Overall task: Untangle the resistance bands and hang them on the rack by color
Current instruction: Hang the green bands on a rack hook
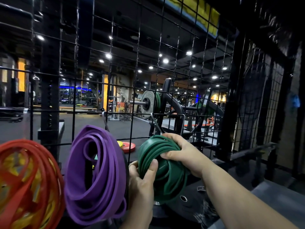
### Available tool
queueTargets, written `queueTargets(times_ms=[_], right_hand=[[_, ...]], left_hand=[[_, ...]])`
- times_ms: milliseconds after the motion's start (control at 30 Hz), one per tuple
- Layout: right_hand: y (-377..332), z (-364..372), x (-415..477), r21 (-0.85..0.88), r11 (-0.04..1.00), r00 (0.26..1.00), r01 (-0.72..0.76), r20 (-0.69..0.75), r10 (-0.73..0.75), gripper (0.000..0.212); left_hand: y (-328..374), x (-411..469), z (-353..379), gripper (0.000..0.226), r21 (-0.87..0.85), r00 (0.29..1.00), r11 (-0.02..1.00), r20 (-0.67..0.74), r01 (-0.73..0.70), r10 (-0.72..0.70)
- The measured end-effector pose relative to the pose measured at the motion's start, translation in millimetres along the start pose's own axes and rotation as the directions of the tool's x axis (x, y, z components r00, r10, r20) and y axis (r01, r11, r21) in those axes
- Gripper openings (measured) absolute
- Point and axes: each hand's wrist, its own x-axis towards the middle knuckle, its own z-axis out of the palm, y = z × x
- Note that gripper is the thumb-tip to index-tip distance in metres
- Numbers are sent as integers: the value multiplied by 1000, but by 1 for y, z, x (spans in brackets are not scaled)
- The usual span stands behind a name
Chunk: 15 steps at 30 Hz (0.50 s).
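A bundle of green bands [166, 171] hangs at the black wire grid rack [137, 66], just below a metal hook [156, 123]. My left hand [143, 180] grips the bundle's left side, thumb over the strands. My right hand [181, 152] curls over its upper right edge. To the left a thick coil of purple bands [97, 176] hangs from another hook [104, 119]. At the far left hang red bands [31, 176], with yellow bands [12, 164] showing behind and through them.
Black weight plates [186, 202] lie stacked under the green bundle. Behind the grid are a red plate [128, 147] on the gym floor and a loaded barbell [148, 103]. A dark mesh frame [257, 113] stands at the right.
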Motion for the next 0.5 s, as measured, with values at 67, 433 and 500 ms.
queueTargets(times_ms=[67, 433, 500], right_hand=[[0, 0, 1, -17, 1000, 999, -27, 22, 27, 79], [11, 3, -6, 84, 996, 998, -2, 55, -3, 93], [10, 4, -8, 77, 997, 998, 15, 53, -19, 93]], left_hand=[[1, -1, 0, 51, 5, 1000, 1000, 0, -12, 12], [4, -10, -4, 70, -2, 985, 986, 19, -169, 169], [4, -10, -4, 70, -1, 982, 983, 16, -186, 186]])
